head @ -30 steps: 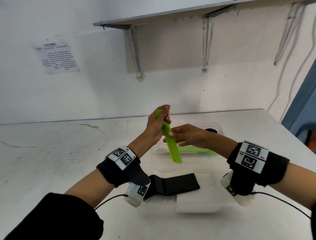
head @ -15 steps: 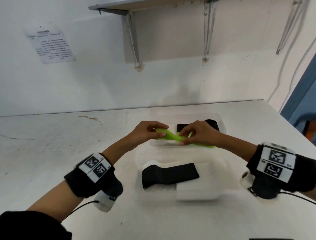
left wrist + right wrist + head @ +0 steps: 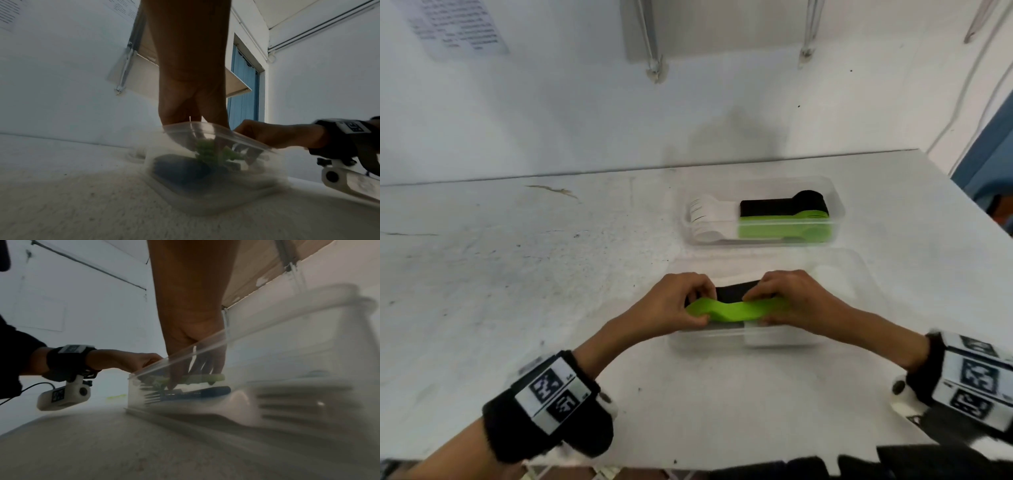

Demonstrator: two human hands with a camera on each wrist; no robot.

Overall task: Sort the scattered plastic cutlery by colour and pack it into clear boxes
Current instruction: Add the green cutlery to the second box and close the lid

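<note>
A stack of green plastic cutlery (image 3: 732, 310) lies level between my two hands, just inside the near clear box (image 3: 784, 339). My left hand (image 3: 681, 305) pinches its left end and my right hand (image 3: 784, 301) pinches its right end. Black cutlery (image 3: 736, 289) lies under it in the same box, with white cutlery partly hidden by my right hand. Through the box wall the right wrist view shows the green cutlery (image 3: 197, 378) above the dark pieces (image 3: 205, 393). The left wrist view shows the green cutlery (image 3: 207, 151) blurred.
A second clear box (image 3: 763, 236) stands farther back, holding white forks (image 3: 709, 219), black pieces (image 3: 784, 205) and green pieces (image 3: 784, 231). A shelf on brackets hangs on the wall behind. The table's right edge runs near a blue door.
Both hands have carried the green cutlery from upright near the far box, turned it level, and brought it down into the near box. The head camera has tilted down.
</note>
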